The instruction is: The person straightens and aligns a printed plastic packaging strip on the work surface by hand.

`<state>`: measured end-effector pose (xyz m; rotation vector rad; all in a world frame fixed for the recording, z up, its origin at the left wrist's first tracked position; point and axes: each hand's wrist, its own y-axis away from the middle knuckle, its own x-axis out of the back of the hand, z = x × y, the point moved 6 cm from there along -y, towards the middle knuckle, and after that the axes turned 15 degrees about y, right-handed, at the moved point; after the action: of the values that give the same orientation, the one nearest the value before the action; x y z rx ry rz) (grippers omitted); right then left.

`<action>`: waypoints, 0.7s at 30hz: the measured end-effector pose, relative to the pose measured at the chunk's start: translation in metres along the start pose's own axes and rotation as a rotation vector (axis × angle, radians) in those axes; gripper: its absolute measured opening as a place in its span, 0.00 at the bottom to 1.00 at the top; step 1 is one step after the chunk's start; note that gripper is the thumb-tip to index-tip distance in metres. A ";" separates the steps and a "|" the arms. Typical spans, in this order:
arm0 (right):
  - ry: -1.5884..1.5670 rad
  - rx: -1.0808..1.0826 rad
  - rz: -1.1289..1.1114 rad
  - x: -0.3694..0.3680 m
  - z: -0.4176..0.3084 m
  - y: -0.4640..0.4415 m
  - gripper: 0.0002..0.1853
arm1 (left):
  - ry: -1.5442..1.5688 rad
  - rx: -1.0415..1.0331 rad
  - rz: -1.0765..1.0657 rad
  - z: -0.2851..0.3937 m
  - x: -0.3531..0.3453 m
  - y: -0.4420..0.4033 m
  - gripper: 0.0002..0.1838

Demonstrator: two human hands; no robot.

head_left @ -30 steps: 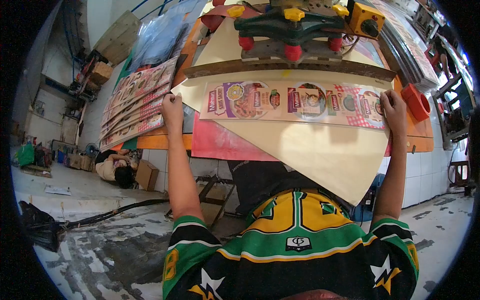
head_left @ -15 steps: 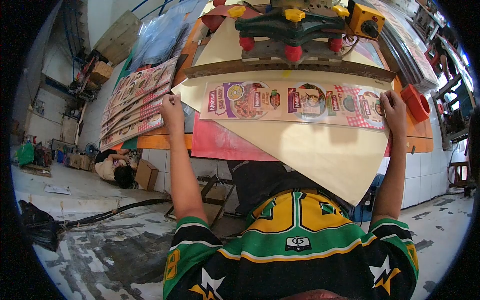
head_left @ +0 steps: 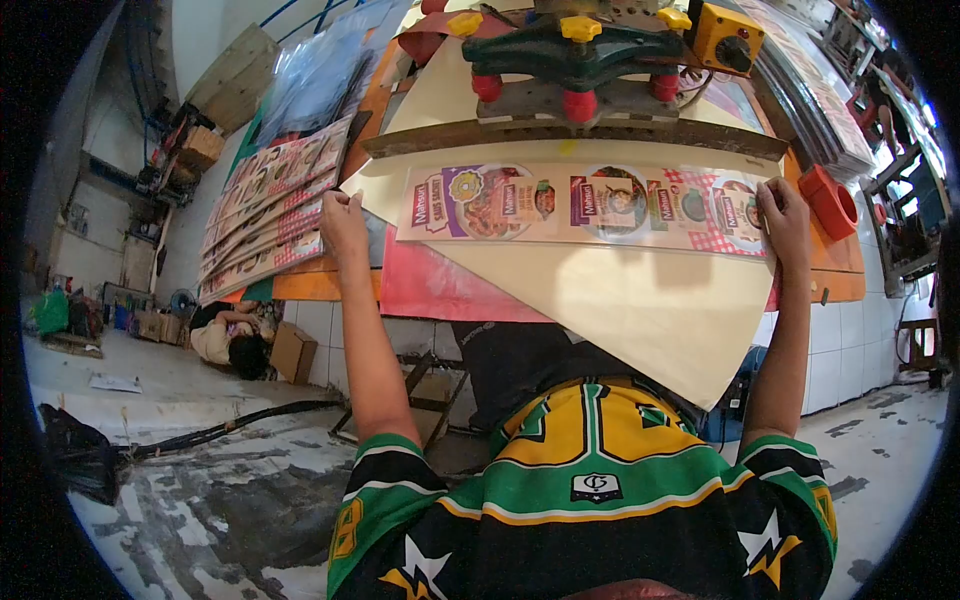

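A long printed strip (head_left: 555, 205) with food pictures and "Mahsuri" lettering lies across a cream sheet (head_left: 640, 300), below a long metal bar (head_left: 580, 135). My right hand (head_left: 786, 225) is closed at the strip's right end, thumb and fingers pinching its edge. My left hand (head_left: 344, 228) has its fingers drawn together near the cream sheet's left corner, beside a fanned stack of printed strips (head_left: 275, 205). What the left fingers hold, if anything, is too small to tell.
Above the bar stands a green press frame (head_left: 575, 50) with yellow knobs and red feet. A yellow control box (head_left: 728, 40) sits at its right. A red ring-shaped holder (head_left: 830, 203) is at the table's right. Someone (head_left: 235, 335) is low on the floor at left.
The strip, press and table appear shifted very slightly left in view. Both hands keep nearly the same places and closed shapes.
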<state>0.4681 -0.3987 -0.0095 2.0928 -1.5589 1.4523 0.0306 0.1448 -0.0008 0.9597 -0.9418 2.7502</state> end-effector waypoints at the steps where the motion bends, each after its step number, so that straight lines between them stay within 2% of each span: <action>1: 0.029 0.016 0.012 0.000 0.000 0.000 0.14 | -0.027 -0.040 0.005 -0.003 -0.001 -0.001 0.17; 21: 0.010 0.024 0.020 -0.001 0.001 0.000 0.13 | -0.001 -0.035 -0.025 -0.013 -0.008 -0.007 0.16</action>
<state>0.4688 -0.3984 -0.0105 2.0861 -1.5706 1.4930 0.0317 0.1584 -0.0097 0.9605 -0.9677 2.7043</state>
